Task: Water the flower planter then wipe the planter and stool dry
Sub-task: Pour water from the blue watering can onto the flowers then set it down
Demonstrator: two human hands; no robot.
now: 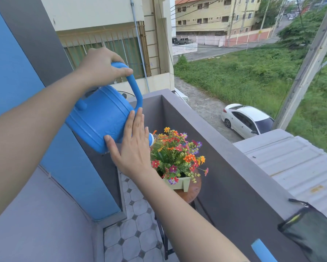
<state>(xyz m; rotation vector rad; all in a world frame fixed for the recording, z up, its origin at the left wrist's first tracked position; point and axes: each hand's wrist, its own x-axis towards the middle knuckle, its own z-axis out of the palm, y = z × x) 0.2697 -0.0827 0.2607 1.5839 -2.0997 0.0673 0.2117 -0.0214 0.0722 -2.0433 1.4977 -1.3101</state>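
my left hand (102, 67) is wrapped around the handle of the blue can (100, 116) while my right hand (132, 146) lies flat and open against its ribbed plastic base, so i judge the best pour is a slow tilt, keeping the rose just over the flowers (177, 154). the pale, boxy planter (181, 183) sits on the round wooden stool (192, 191) beside the grey wall (225, 157).
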